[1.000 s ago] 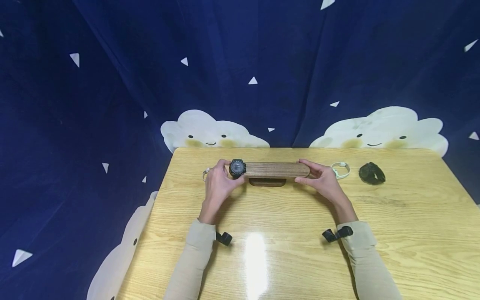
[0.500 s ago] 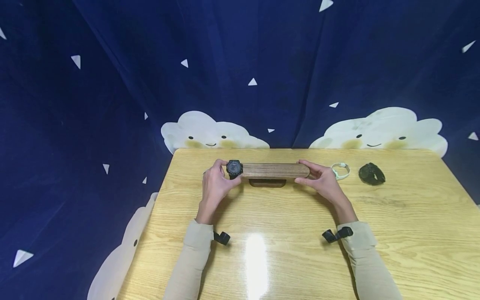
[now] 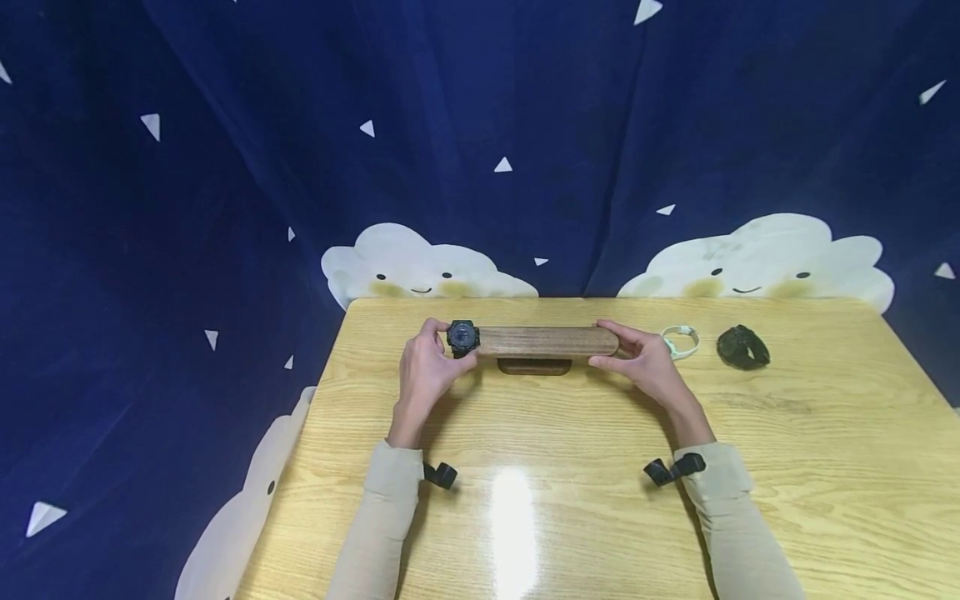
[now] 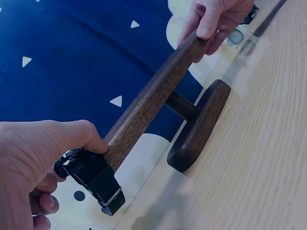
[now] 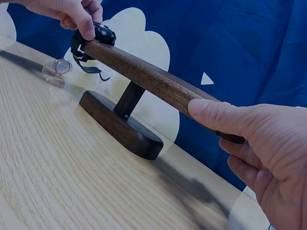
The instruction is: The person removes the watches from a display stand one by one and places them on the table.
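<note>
A dark brown wooden watch stand (image 3: 551, 342) is upright at the back of the table, its long bar carried on a short post (image 4: 182, 106) above a rounded base (image 5: 120, 124). My left hand (image 3: 422, 373) pinches a chunky black digital watch (image 3: 462, 335) at the bar's left end. The watch's strap (image 4: 103, 184) hangs below the bar, its buckle end loose. At the opposite end, my right hand (image 3: 647, 362) grips the bar between thumb and fingers, the thumb lying on its near side.
A pale white-green watch (image 3: 682, 340) lies right of the right hand, with another black watch (image 3: 742, 347) farther right. Beyond the left hand, a round-faced watch (image 5: 61, 67) shows in the right wrist view. A blue curtain (image 3: 555, 125) hangs behind the table (image 3: 585, 517).
My left hand and the black watch have shifted slightly left along the bar toward its end. The right hand and the stand have stayed in place.
</note>
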### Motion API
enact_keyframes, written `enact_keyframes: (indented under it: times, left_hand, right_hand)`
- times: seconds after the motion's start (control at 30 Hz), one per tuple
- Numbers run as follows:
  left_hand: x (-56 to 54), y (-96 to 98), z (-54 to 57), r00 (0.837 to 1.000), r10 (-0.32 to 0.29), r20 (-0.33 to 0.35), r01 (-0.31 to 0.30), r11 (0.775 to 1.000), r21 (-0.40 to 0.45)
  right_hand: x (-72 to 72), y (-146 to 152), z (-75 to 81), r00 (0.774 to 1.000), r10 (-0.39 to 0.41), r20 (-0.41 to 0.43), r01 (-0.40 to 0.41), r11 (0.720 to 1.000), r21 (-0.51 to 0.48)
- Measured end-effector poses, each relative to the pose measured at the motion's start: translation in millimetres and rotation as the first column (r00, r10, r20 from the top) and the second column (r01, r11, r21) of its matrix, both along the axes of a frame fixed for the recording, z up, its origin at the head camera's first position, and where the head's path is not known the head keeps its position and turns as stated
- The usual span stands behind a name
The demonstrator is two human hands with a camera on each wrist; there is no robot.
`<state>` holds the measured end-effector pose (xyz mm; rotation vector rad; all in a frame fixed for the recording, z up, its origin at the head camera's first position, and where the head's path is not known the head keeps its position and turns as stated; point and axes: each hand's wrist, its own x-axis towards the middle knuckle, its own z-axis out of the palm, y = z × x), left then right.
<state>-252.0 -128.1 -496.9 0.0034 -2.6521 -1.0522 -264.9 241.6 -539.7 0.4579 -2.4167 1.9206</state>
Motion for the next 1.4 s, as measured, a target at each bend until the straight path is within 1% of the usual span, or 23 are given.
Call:
enact_keyframes:
  times: [0.17, 0.4, 0.57, 0.8, 1.03, 1.23, 1.4]
  left_hand:
    - [0.1, -2.0, 1.0, 1.000, 0.006, 0.013, -0.006, 1.000, 0.009]
    - [0.3, -3.6, 2.9, 1.000, -0.002, -0.006, 0.002, 1.000, 0.015]
    - [-0.1, -4.9, 3.6, 1.000, 0.002, 0.003, -0.002, 1.000, 0.006]
    - [0.2, -7.4, 5.0, 1.000, 0.013, 0.009, -0.013, 1.000, 0.010]
    - [0.4, -10.2, 6.0, 0.999, 0.024, 0.032, -0.025, 1.000, 0.016]
    - [0.7, -12.3, 7.3, 0.999, 0.025, 0.024, -0.025, 0.999, 0.025]
    - [-0.9, -14.5, 6.0, 0.999, 0.043, 0.029, -0.044, 0.999, 0.015]
  right_hand:
    - [0.3, -0.4, 0.5, 1.000, -0.003, -0.002, 0.003, 1.000, 0.010]
    - [0.1, 0.7, 0.2, 1.000, -0.003, -0.006, 0.003, 1.000, 0.019]
    - [-0.1, 1.3, -0.2, 1.000, -0.001, -0.006, 0.001, 1.000, 0.019]
    - [-0.3, 1.0, -0.3, 1.000, -0.010, 0.009, 0.010, 1.000, 0.017]
    - [-1.0, 0.7, -0.6, 1.000, -0.010, 0.011, 0.009, 1.000, 0.023]
    - [-1.4, 1.0, -0.8, 1.000, -0.004, 0.005, 0.004, 1.000, 0.023]
    - [-1.1, 1.3, -1.2, 1.000, 0.000, 0.012, 0.000, 1.000, 0.017]
